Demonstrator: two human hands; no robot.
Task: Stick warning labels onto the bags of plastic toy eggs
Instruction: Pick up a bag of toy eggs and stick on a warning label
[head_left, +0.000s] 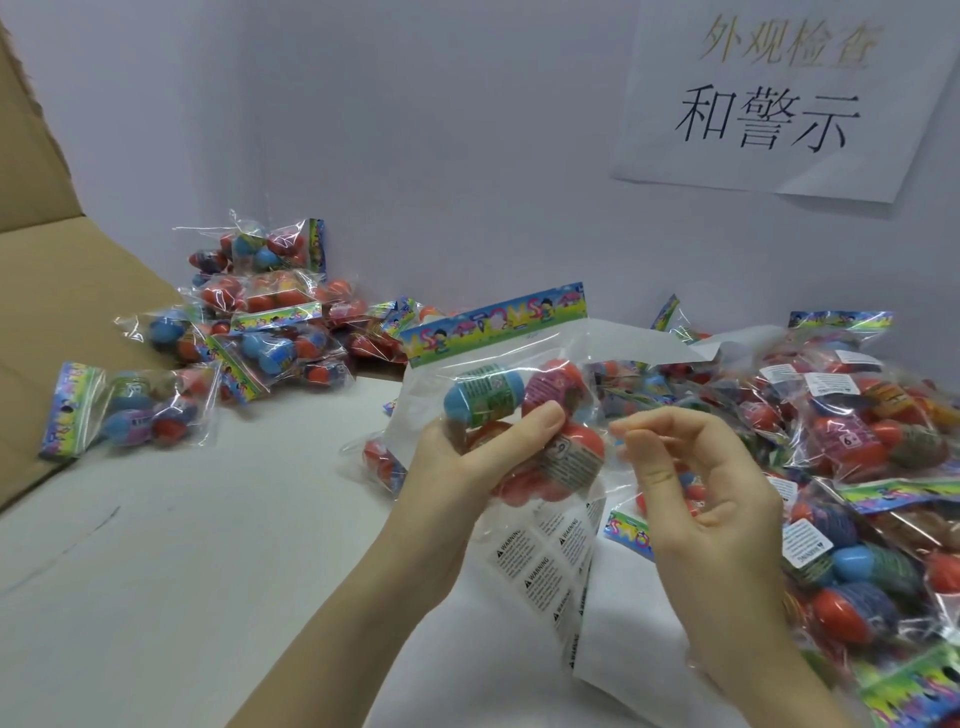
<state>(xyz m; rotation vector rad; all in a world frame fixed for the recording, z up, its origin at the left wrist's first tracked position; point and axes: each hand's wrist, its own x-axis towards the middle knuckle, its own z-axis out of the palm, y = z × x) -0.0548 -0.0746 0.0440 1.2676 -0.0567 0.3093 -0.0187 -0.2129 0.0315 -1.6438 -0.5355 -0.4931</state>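
Left hand (483, 457) grips a bag of eggs (519, 410) from below, thumb across the front, held up over the table (156, 571) with the printed header card up. Right hand (701, 493) sits just beside the bag, fingers curled with thumb and forefinger tips close together. It looks like a pinch, but I cannot tell whether a label is in it. The label sheet (545, 561) lies under the held bag, rows of WARNING stickers facing up.

Step, as I read it: get a sticker onto this bag.
- Pick a flat stretch of clear film, e.g. the slack area under the header, not over an egg bulge.
- Left hand should pull the film taut or back it with an egg so the sticker doesn't wrinkle.
- Land one edge first, wipe across with the thumb, keep text level.
- Don't cover the age mark or the header hole.

The pile on the right (857, 467) shows white labels on several bags, likely the done ones. The pile on the left (249, 322), by the cardboard box (52, 286), shows none that I can see, so it's probably the supply.

Hard to make out:
- Right fingertips are motion-blurred, so what they hold is uncertain.
- The held bag's back face is hidden, so I can't say whether it already has a label.
- The lower end of the label sheet is covered by the right forearm.
- The wall sign (769, 104) is cut off at the top right, and its upper line is faint.
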